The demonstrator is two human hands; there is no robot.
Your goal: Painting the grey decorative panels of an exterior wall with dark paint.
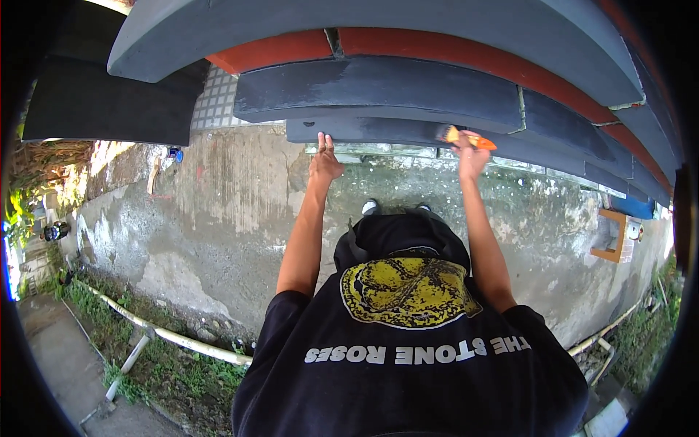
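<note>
My right hand [472, 162] is closed around the orange handle of a paintbrush [482, 143]. The bristle end points left and lies close to the lowest dark grey slab [371, 131]; whether it touches cannot be made out. Further left, my left hand [325, 164] has its fingers stretched out, with the tips at that slab's lower edge near its left end. It holds nothing. Above sits a wider slab [313, 89], whose dark grey surface shows uneven, darker and shinier patches on the upper part.
Red bands [422, 52] run between the stacked grey slabs, under a big curved grey ledge [378, 18]. Stained concrete [218, 218] lies underfoot. A wooden frame-like piece [619, 237] stands at right, a small blue container [176, 155] at left. Behind me a pale pipe [196, 344] borders plants.
</note>
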